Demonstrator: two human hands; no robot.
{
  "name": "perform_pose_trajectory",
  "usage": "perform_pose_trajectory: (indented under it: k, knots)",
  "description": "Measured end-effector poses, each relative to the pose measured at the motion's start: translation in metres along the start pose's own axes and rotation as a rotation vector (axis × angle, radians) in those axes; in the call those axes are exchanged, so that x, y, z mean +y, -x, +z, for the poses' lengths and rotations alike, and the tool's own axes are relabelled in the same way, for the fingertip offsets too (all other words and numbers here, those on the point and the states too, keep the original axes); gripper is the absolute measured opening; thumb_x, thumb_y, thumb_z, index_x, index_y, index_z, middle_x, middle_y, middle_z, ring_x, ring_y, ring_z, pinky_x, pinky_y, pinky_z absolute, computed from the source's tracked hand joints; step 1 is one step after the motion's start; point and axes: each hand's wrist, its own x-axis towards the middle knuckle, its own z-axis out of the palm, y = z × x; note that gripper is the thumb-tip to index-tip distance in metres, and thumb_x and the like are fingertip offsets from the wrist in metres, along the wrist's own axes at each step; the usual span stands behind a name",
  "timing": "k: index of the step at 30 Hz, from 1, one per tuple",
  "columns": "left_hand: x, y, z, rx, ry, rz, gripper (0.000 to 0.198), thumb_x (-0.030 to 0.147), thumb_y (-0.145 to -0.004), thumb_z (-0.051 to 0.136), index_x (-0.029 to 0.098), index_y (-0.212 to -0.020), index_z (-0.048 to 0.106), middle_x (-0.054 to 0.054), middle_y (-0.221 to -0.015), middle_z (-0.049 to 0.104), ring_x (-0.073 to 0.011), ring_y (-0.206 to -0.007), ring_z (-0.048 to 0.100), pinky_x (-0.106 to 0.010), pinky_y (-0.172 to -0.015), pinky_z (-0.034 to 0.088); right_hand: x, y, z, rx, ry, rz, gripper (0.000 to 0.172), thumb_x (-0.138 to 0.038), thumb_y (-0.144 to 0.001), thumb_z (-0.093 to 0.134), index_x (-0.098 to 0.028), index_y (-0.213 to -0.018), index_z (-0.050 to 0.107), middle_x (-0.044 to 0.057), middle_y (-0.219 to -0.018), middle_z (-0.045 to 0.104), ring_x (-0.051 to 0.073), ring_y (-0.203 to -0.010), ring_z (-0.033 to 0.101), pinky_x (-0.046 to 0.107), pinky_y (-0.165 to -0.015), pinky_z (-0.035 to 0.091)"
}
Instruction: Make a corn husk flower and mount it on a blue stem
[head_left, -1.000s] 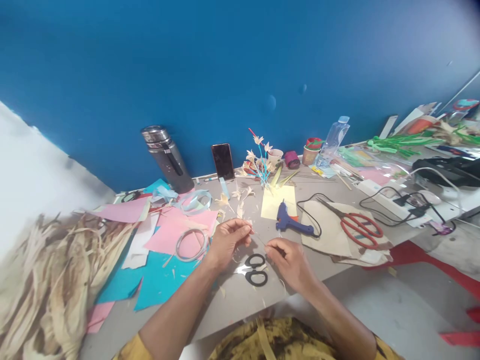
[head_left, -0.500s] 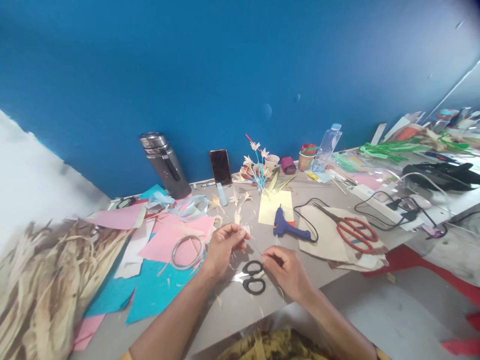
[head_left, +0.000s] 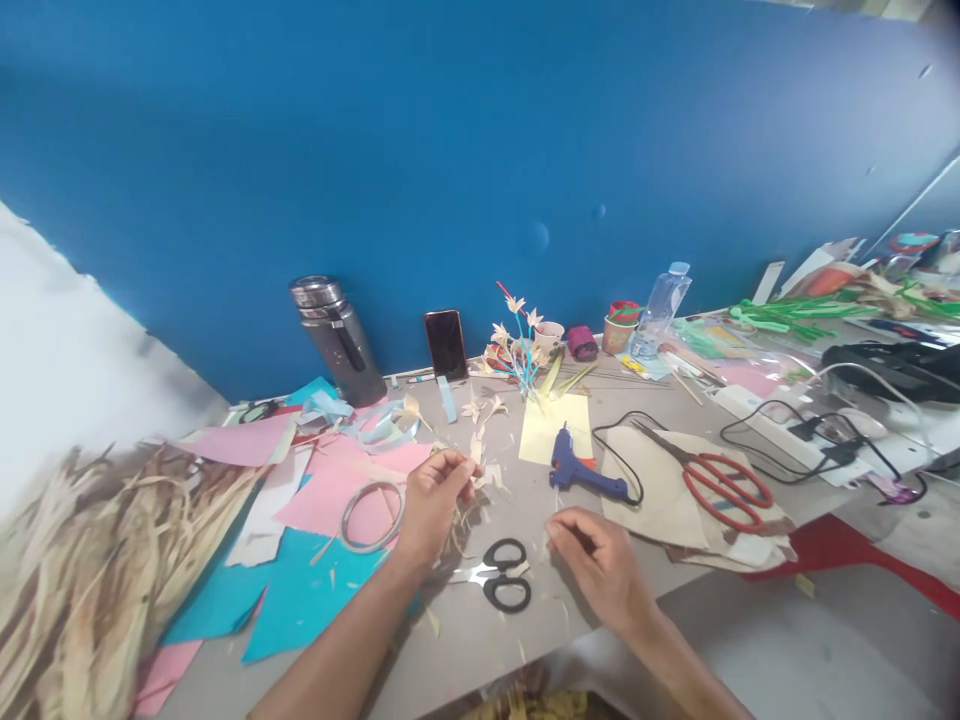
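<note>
My left hand (head_left: 439, 498) is pinched shut above the table, with a small pale piece of dried husk (head_left: 478, 468) at its fingertips. To its right my right hand (head_left: 600, 560) is also pinched; what it holds, if anything, is too fine to make out. Between my hands lies a pair of black-handled scissors (head_left: 504, 575), blades pointing left. A blue glue gun (head_left: 581, 472) rests just beyond my right hand, partly by a yellow sheet (head_left: 536, 440). Behind my hands several pale husk flowers on blue stems (head_left: 525, 365) stand in a bunch.
Dried husks (head_left: 97, 580) heap at the left, beside pink and blue sheets and a tape roll (head_left: 371, 515). A flask (head_left: 337, 340), a phone (head_left: 446, 345) and a bottle (head_left: 660, 310) line the blue wall. Red-handled scissors (head_left: 726, 490) and a power strip (head_left: 780, 425) are right.
My hands have moved apart: the right hand shifted right and a little nearer, the left slightly left. A fine strand visible between them earlier no longer shows. The view shifted slightly.
</note>
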Motion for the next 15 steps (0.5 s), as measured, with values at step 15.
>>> perform_pose_trajectory:
  k: [15]
  knots:
    - [0.011,0.005,0.003,-0.145,-0.065,0.047,0.016,0.029,-0.077,0.071,0.017,-0.069,0.065,0.001,-0.061,0.063,-0.0096,-0.053,0.051,-0.023,-0.058,0.042,-0.026,-0.030,0.011,-0.037,0.049,-0.044,0.016,-0.026,-0.089,0.054,-0.019,-0.093,0.068,0.004,-0.085,0.072,0.016,-0.066,0.059,0.026,-0.063,0.043]
